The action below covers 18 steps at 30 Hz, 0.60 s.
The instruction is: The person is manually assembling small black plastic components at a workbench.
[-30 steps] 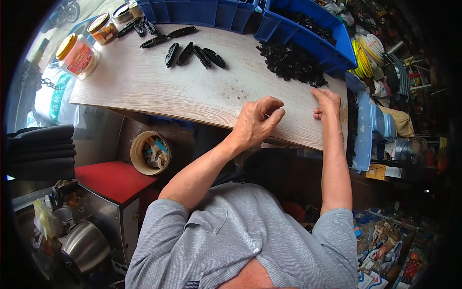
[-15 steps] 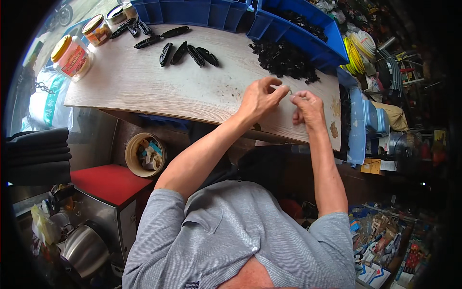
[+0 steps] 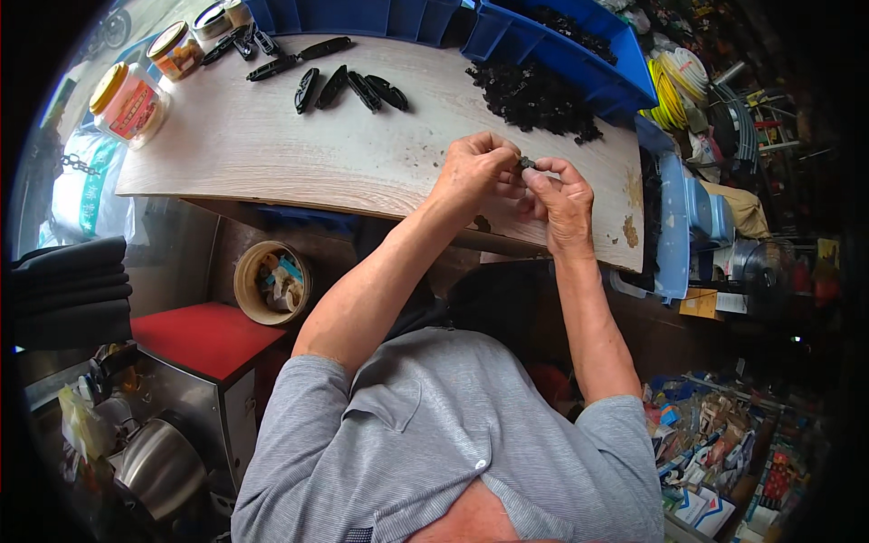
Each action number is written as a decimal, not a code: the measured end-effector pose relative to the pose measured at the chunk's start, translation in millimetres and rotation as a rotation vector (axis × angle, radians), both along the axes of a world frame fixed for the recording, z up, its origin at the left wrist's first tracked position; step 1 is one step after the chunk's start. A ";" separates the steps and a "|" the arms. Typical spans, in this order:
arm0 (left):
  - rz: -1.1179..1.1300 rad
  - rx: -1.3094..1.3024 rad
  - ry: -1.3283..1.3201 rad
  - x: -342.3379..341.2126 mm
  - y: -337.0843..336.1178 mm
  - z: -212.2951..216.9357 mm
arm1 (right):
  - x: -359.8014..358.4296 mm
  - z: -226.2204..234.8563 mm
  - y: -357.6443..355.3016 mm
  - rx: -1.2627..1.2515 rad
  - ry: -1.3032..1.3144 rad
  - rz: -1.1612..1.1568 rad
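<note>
Over the table's front right part, my two hands meet at a small black part (image 3: 527, 163). The thumb and fingers of my right hand (image 3: 563, 201) pinch it from the right. My left hand (image 3: 472, 172) is closed at its other side, fingertips against it; they hide some of its shape. Just beyond the hands lies a heap of small black pieces (image 3: 534, 104). Several long black glossy pieces (image 3: 335, 88) rest on the table farther left, pointing various ways.
Blue bins (image 3: 362, 20) line the table's far edge, and the right-hand bin (image 3: 625, 81) holds more black pieces. Jars (image 3: 131, 109) stand at the far left. A bucket (image 3: 249, 294) with scraps sits below the table (image 3: 226, 154), beside a red-topped cabinet (image 3: 199, 342).
My hands have come together from slightly apart, the right one moving left. The small black part now shows between the fingertips.
</note>
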State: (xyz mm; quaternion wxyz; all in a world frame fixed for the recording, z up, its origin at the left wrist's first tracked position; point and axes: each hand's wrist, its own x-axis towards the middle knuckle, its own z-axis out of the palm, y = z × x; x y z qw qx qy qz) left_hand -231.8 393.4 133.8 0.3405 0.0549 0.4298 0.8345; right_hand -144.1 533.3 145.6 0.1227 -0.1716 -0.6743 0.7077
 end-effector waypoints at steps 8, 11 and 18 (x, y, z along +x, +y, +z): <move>-0.006 0.071 0.018 2.6 -2.5 -7.2 | 0.4 -3.6 -7.4 -0.069 0.075 -0.040; 0.267 -0.430 0.758 9.8 -13.1 -6.1 | 5.0 -9.4 -0.2 -0.086 0.090 -0.020; 0.581 -1.393 1.488 -68.2 -78.0 -6.8 | 2.1 -8.7 -2.9 -0.107 0.095 -0.046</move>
